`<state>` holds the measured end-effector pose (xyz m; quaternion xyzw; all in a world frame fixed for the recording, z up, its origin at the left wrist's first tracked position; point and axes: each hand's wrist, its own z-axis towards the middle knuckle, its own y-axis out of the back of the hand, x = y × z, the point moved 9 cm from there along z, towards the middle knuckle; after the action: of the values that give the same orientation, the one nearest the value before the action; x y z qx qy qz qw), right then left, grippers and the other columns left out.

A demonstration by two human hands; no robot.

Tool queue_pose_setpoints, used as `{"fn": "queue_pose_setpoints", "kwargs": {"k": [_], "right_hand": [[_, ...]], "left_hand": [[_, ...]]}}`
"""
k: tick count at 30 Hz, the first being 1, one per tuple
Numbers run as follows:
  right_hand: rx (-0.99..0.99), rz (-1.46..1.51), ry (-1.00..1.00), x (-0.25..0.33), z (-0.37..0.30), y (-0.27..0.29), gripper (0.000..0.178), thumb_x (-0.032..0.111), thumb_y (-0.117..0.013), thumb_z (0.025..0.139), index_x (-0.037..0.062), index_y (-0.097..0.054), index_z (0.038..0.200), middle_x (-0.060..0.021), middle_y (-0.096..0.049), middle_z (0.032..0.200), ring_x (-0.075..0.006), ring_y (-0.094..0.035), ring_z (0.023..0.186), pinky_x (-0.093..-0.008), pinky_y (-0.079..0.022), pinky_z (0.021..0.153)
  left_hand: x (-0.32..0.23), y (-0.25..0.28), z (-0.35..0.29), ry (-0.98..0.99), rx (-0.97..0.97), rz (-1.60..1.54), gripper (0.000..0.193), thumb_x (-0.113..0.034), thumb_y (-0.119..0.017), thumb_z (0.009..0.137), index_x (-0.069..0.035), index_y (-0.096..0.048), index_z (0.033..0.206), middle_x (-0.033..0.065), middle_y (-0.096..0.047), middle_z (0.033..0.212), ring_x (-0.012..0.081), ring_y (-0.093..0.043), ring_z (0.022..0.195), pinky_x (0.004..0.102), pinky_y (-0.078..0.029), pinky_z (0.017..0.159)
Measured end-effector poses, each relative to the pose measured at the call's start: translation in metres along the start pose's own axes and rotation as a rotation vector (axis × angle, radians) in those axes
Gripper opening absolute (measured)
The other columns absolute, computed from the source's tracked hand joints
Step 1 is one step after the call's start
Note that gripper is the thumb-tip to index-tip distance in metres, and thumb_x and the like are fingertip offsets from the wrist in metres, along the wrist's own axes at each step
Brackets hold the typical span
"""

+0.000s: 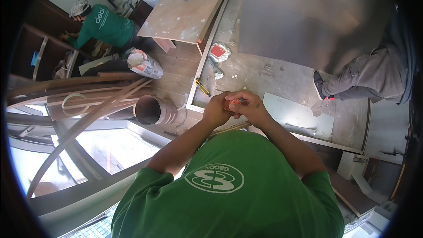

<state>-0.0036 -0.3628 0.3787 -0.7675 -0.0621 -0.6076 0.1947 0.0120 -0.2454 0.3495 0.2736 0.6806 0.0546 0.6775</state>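
In front of my chest, above the near edge of a framed work panel (251,74), both hands meet. My left hand (215,112) is closed around a small orange-red object (236,102), which is mostly hidden by fingers. My right hand (253,107) pinches the same object from the other side. Its exact kind cannot be made out. Left of the hands, a yellow-and-black utility knife (202,87) lies by the panel's rim. Beyond it are a scraper smeared with white (216,70) and a red-centred, white-smeared pad or lid (219,52).
A pale sheet (304,119) lies right of my hands, with a large grey board (304,13) beyond. Another person's leg (365,77) is at right; a person in green (105,26) works far left. A bucket (154,110), a sack (144,64) and curved wood strips (79,123) stand left.
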Motion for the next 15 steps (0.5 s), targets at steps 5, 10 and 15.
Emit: {"fn": "queue_pose_setpoints", "kwargs": {"k": [5, 10, 15], "right_hand": [[-0.019, -0.002, 0.036, 0.001, 0.004, -0.002, 0.016, 0.011, -0.07, 0.095, 0.0023, -0.066, 0.108, -0.0106, -0.066, 0.115, -0.013, -0.063, 0.069, -0.0268, -0.054, 0.06], [-0.088, -0.067, 0.019, 0.0, 0.007, -0.001, 0.014, 0.015, -0.066, 0.098, 0.001, -0.067, 0.102, -0.0054, -0.066, 0.094, -0.0086, -0.058, 0.062, -0.0242, -0.05, 0.053], [-0.157, -0.178, -0.092, -0.003, 0.008, 0.003, 0.022, 0.021, -0.061, 0.102, 0.0003, -0.068, 0.097, -0.0017, -0.063, 0.08, -0.0058, -0.051, 0.053, -0.0221, -0.045, 0.048]], "left_hand": [[0.011, -0.002, 0.003, -0.003, 0.017, 0.131, 0.046, -0.017, -0.084, 0.071, -0.007, -0.065, 0.112, 0.0161, -0.072, 0.102, 0.0379, -0.068, 0.097, 0.0452, -0.054, 0.082], [-0.003, 0.003, 0.0, 0.032, 0.033, 0.135, 0.042, -0.018, -0.08, 0.076, -0.007, -0.065, 0.114, 0.0167, -0.071, 0.101, 0.0381, -0.068, 0.095, 0.0441, -0.054, 0.081], [0.003, -0.001, -0.001, 0.067, 0.052, 0.175, 0.042, -0.021, -0.082, 0.076, -0.007, -0.065, 0.112, 0.0171, -0.072, 0.101, 0.0375, -0.068, 0.095, 0.044, -0.054, 0.081]]}}
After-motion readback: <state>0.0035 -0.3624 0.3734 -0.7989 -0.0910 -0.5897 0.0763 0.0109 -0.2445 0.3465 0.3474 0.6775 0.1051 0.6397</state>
